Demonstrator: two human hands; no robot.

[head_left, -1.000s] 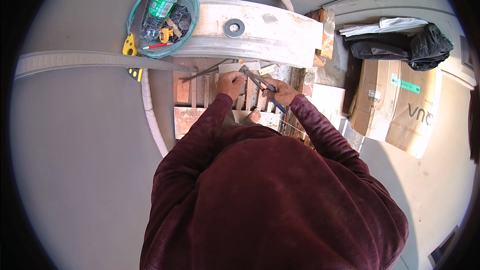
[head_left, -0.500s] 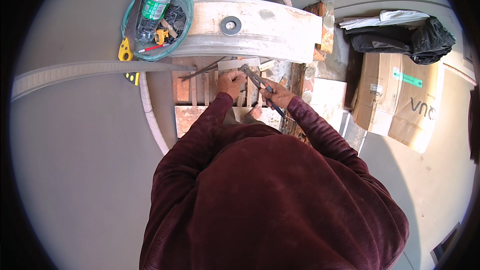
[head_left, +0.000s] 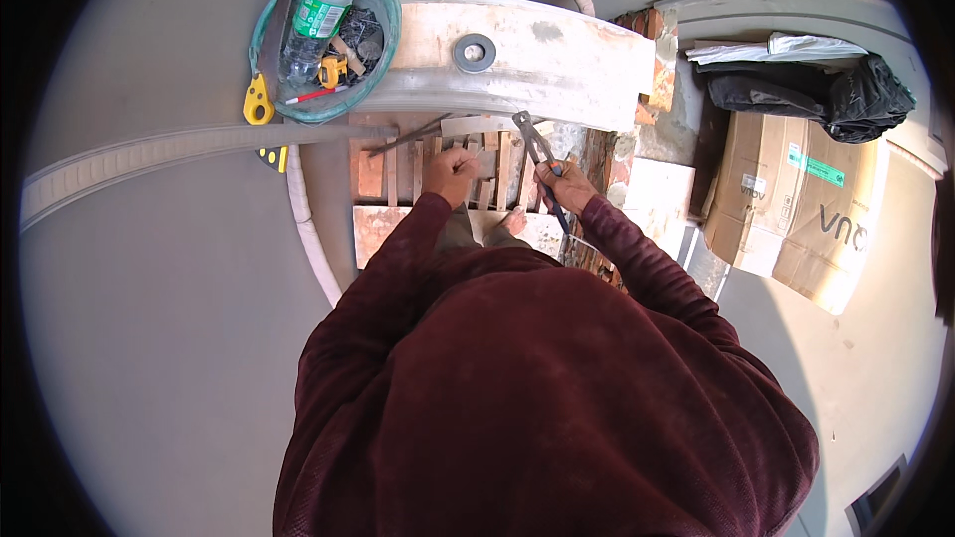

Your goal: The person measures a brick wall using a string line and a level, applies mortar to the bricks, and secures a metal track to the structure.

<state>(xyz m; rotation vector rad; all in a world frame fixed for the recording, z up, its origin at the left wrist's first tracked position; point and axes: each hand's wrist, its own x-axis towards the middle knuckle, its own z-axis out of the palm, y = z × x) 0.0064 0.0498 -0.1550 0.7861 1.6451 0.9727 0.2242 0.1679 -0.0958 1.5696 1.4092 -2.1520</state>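
My right hand [head_left: 569,187] is wrapped round the dark handles of long pincers [head_left: 530,129]. Their metal head points away from me, over narrow wooden strips [head_left: 504,167], and nothing shows between the jaws. To the left, my left hand [head_left: 450,176] is closed with its fingers bent together above the strips. What those fingers hold, if anything, is too small to make out. Just beyond both hands lies a pale flat wooden piece [head_left: 463,125]. A thin dark rod [head_left: 408,135] rests at the left of the strips.
A curved pale board [head_left: 557,55] bears a grey ring [head_left: 487,46]. The teal bucket [head_left: 395,40] holds a bottle [head_left: 320,15] and yellow tape measure [head_left: 331,71]. A yellow-handled saw [head_left: 259,99] leans there. Rightward are a cardboard box [head_left: 776,199], black bag [head_left: 880,99] and brickwork [head_left: 662,45].
The pincers have come away from my left hand and swung right, with their head now upright in view. My left hand has drawn back slightly. The whole view has shifted a little.
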